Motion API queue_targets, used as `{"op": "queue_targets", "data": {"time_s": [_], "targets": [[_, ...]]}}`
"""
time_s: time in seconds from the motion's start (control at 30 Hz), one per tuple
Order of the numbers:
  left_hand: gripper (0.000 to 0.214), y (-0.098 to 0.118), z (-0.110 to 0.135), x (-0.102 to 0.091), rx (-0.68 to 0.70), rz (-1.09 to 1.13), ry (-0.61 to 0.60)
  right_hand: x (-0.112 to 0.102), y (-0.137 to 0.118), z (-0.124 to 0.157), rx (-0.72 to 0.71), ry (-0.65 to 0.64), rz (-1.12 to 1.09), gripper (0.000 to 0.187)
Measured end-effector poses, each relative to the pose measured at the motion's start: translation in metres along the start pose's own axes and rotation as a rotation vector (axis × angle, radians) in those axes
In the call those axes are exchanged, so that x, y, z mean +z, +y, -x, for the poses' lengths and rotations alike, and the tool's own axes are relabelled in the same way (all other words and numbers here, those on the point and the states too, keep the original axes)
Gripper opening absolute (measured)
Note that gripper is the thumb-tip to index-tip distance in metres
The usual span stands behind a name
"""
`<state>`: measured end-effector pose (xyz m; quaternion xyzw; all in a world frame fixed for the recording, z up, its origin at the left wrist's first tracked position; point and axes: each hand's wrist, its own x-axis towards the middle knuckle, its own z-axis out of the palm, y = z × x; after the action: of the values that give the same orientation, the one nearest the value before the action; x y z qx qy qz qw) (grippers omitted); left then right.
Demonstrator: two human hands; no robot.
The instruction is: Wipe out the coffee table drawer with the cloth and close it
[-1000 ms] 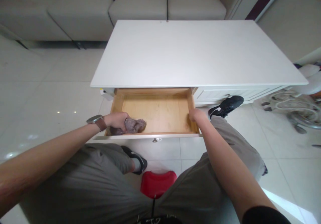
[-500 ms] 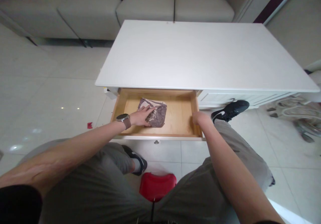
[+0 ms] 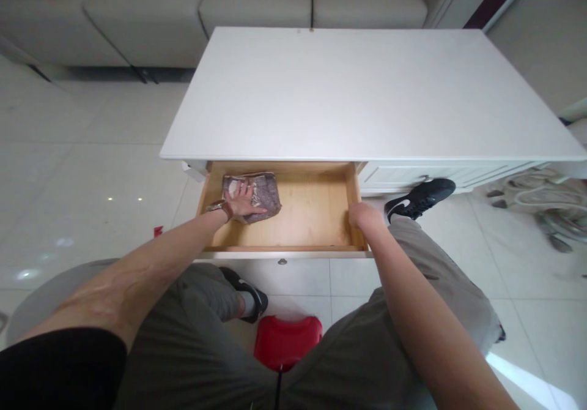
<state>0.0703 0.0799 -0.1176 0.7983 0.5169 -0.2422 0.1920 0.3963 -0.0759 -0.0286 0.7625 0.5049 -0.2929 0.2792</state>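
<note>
A wooden drawer (image 3: 316,238) stands pulled out from under the white coffee table (image 3: 367,92). Inside it, at the back left, lies a brownish cloth (image 3: 268,191) spread flat. My left hand (image 3: 242,200), with a watch on the wrist, lies flat on the cloth with fingers spread. My right hand (image 3: 362,215) is closed over the drawer's right side wall.
A beige sofa (image 3: 257,6) stands behind the table. A red stool (image 3: 287,339) shows between my legs. My black shoe (image 3: 419,197) rests by the table's right front. A grey wire thing (image 3: 545,208) lies on the tiled floor at right.
My left hand went from gripping the bunched cloth at the drawer's front left to pressing it flat, then slid it to the back left. My right hand stayed on the drawer's side.
</note>
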Motion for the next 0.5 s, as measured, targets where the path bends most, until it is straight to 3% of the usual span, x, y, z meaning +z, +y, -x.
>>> {"op": "queue_targets", "data": {"time_s": [0.13, 0.5], "targets": [[0.139, -0.025, -0.005, -0.001, -0.094, 0.005, 0.017, 0.000, -0.002, 0.005, 0.009, 0.010, -0.020, 0.044], [0.152, -0.008, -0.019, 0.012, -0.133, -0.061, -0.017, 0.005, 0.001, 0.001, 0.013, 0.030, -0.013, 0.045]]}}
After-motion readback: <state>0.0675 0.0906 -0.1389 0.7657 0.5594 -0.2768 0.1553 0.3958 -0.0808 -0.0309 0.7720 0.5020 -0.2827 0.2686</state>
